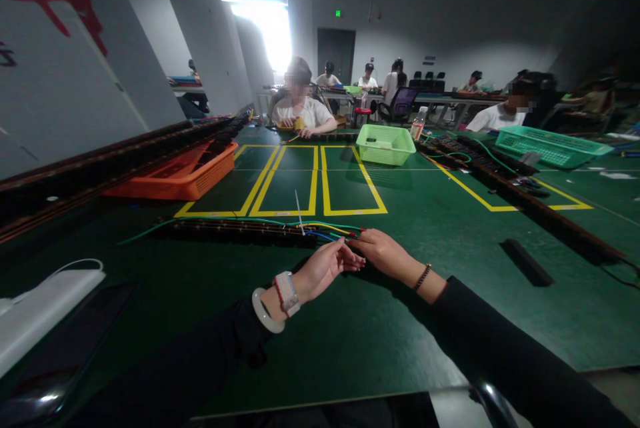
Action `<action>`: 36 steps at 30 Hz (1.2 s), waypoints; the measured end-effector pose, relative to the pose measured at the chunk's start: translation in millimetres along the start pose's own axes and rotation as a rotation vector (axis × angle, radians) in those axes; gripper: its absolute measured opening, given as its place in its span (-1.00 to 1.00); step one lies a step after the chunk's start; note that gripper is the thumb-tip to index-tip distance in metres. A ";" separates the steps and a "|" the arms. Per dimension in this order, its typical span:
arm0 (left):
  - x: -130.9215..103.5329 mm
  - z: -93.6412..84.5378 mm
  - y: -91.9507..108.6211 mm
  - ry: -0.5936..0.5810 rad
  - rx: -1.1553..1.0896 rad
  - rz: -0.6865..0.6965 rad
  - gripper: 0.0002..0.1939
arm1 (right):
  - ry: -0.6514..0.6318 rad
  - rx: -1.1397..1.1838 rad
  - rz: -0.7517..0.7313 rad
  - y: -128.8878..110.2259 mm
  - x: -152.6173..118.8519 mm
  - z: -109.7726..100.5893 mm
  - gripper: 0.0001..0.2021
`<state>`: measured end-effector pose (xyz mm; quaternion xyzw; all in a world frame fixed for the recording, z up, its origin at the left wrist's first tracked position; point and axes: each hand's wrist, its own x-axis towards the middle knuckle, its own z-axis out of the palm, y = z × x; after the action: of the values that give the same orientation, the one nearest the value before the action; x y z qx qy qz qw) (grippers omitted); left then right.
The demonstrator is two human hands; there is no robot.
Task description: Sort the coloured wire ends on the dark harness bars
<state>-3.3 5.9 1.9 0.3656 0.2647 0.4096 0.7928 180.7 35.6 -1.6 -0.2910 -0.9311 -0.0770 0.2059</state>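
Close together at the middle of the table are my two hands. My left hand (pixel 325 271) is turned palm inward, its fingers loosely extended and a gap showing between thumb and fingers. Thin coloured wires (pixel 327 225), yellow, green and blue, run to my right hand (pixel 387 255), whose fingers are bent around their ends. Small red pieces show at these ends; the fingertips partly hide them. The wires come out of a long black wiring strip (pixel 225 231) lying to the left. A white cable tie (pixel 299 213) sticks up from its right end.
An orange basket (pixel 215 173) stands left beside long dark strips. Green baskets (pixel 385 147) stand farther back, near a bottle (pixel 418 123). A short black bar (pixel 526 261) lies right; a white power strip (pixel 55 305) and phone (pixel 75 341) lie left. People sit opposite.
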 end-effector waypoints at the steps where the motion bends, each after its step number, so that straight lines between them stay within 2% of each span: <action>1: -0.3 -0.1 0.0 -0.006 0.009 0.003 -0.66 | -0.036 0.010 -0.013 -0.2 0.8 0.0 -0.80; 5: -0.7 -0.5 0.1 -0.012 0.026 0.006 -0.66 | -0.111 0.008 -0.012 -0.6 2.7 1.9 -0.86; 11: -1.3 2.5 1.5 -0.005 0.051 0.009 -0.64 | -0.090 0.059 0.025 -0.9 2.0 2.4 -0.90; 14: -1.5 2.1 1.5 -0.009 0.056 0.013 -0.65 | -0.045 0.068 0.059 -0.8 1.7 3.1 -0.88; 20: -3.0 1.5 2.3 -0.001 0.041 -0.006 -0.68 | 0.159 0.193 0.220 8.6 4.2 4.7 -0.82; 24: -4.8 4.6 4.4 0.009 0.045 -0.021 -0.68 | 0.177 0.307 0.314 16.3 15.6 2.1 -0.82; 29: -4.3 4.7 2.7 0.005 0.089 0.002 -0.66 | 0.074 0.390 0.361 17.2 42.2 6.4 -0.79; 33: -3.7 3.9 1.7 0.002 0.093 0.003 -0.64 | -0.109 0.463 0.414 18.0 63.5 11.2 -0.59; 36: -3.6 4.7 2.3 0.011 0.092 0.001 -0.64 | -0.278 0.496 0.408 20.7 75.7 11.5 -0.60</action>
<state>-2.8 2.1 7.0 0.3998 0.2874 0.3994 0.7733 132.2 94.2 20.9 -0.4201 -0.8632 0.2347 0.1528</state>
